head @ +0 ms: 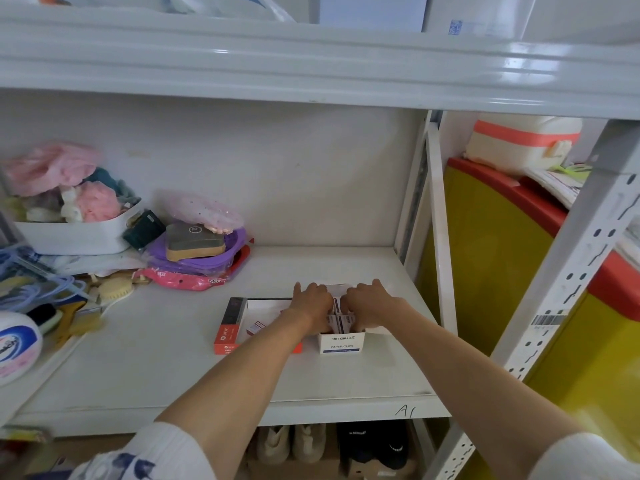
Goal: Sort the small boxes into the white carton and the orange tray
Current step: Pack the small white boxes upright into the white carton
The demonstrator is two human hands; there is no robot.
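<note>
On the white shelf stands a white carton (342, 342) printed "PAPER CLIPS", with several small white boxes (341, 322) packed upright inside. Both hands reach into it from above. My left hand (311, 301) presses on the boxes at the carton's left side, and my right hand (367, 299) presses on them at its right side, fingers curled down onto the boxes. Just left of the carton lies the orange tray (228, 325) with a white inside; one small box with a red stripe (255, 328) lies in it. My left forearm hides the tray's right part.
The shelf's left end is crowded: a white bin of pink cloth items (74, 216), a purple bowl (197, 252), a pink packet (187, 280), brushes and a white bottle (17, 344). A white upright (434, 220) bounds the right; yellow and red bins (502, 251) stand beyond.
</note>
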